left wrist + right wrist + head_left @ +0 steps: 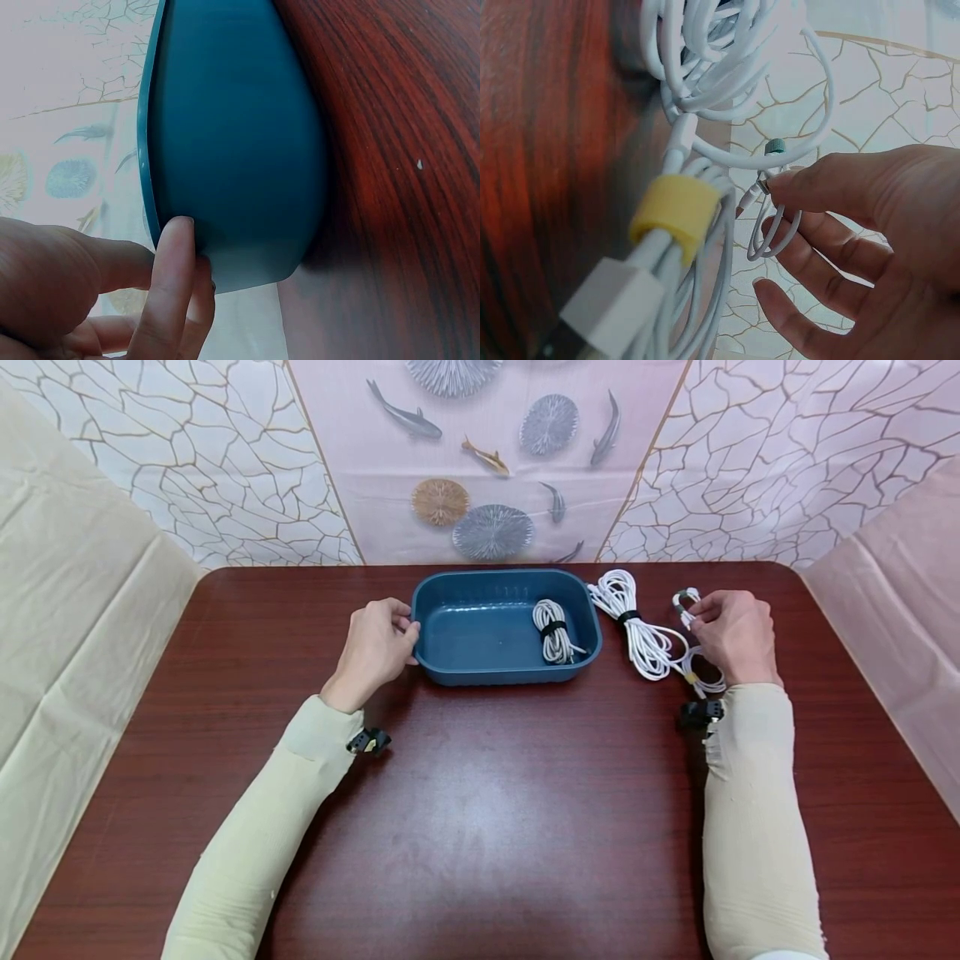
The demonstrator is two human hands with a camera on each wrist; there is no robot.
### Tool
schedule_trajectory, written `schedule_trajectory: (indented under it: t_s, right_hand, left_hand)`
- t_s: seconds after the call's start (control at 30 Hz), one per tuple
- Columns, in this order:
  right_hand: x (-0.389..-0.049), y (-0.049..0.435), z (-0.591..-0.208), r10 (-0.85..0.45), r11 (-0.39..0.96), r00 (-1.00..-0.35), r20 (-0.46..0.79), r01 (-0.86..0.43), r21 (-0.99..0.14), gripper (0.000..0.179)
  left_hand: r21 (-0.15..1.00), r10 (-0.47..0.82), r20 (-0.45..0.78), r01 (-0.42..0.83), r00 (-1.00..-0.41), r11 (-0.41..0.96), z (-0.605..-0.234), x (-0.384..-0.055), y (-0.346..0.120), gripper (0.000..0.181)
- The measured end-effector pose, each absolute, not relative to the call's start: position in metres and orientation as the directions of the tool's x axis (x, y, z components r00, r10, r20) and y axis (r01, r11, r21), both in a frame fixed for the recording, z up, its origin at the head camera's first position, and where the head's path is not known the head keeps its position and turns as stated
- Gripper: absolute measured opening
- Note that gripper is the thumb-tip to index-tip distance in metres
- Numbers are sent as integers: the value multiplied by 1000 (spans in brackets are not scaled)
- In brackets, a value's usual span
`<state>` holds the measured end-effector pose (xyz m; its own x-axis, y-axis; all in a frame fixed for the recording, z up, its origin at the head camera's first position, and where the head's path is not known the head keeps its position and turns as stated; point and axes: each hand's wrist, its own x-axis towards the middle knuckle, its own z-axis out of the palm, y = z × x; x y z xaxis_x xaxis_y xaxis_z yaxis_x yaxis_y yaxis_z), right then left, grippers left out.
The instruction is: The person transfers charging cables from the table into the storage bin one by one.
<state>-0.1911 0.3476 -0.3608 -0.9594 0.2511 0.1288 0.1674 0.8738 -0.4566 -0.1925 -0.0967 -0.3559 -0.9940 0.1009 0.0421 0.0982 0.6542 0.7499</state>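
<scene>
Blue plastic basin (495, 677) sits crosswise at the far middle of our bench (480, 827), and at its left end our left hand (372, 647) grips the rim between thumb and fingers. Inside, towards the right end, we see a coiled pale cable (552, 647) bound by a black strap (553, 628), its loose end pointing right. Just right of the basin, a larger white cable bundle (648, 652) with its own black strap (628, 617) slants from far left to near right. Next to its near right end lies a thinner white cable (712, 686) with a yellow tie (691, 677). Farther back, our right hand (738, 635) pinches a small coil of white cable with a green tie (686, 597) between thumb and index finger, the other fingers spread; we cannot tell whether this coil touches the bench. Our two hands are well apart.
</scene>
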Motion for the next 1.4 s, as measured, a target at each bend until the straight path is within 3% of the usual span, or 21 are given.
schedule_trajectory:
  t_s: [1.4]
  right_hand:
    - [-187,337,-342,212,888,-953,218,95,-449,23]
  left_hand:
    - [744,96,60,109,-994,659,-357,-193,-96,31]
